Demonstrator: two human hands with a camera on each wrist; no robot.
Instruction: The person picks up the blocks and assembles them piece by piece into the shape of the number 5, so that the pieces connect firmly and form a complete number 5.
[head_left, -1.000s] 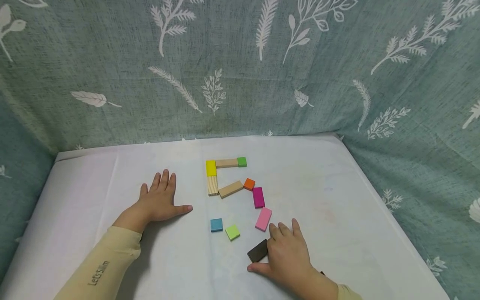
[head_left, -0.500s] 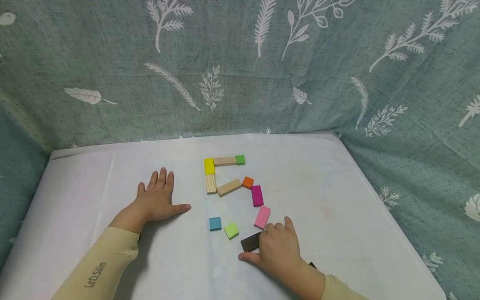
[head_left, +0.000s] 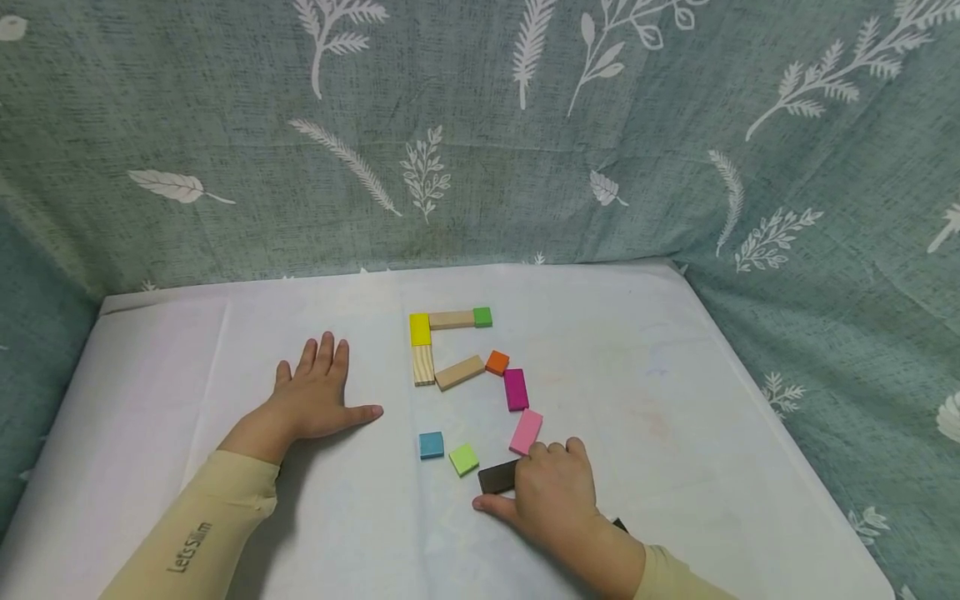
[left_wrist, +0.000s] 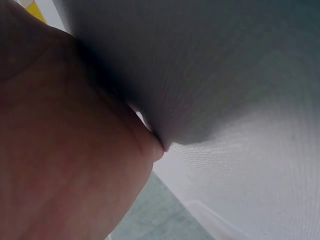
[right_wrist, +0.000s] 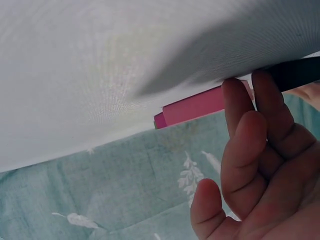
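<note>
On the white tabletop, the right hand (head_left: 553, 496) holds a dark brown wooden block (head_left: 497, 477) between its thumb and curled fingers. The right wrist view shows the same block (right_wrist: 297, 74) against the fingers, with part of it hidden. Just beyond those fingers lies a pink block (head_left: 527, 431), its near end close to the knuckles. A lime green block (head_left: 464, 460) is just left of the dark one, and a blue block (head_left: 431, 445) sits further left. The left hand (head_left: 313, 404) rests flat on the cloth, fingers spread, holding nothing.
A bent line of blocks runs from a green block (head_left: 483, 317) through a yellow block (head_left: 420, 329), plain wood pieces (head_left: 461, 372), an orange block (head_left: 497, 362) and a magenta block (head_left: 516, 390) to the pink one. A leaf-patterned curtain (head_left: 480, 192) hangs behind the table.
The right hand has shifted left and slightly away from the body, turning the dark block flatter and bringing it nearer the lime green one. The left hand stays in place.
</note>
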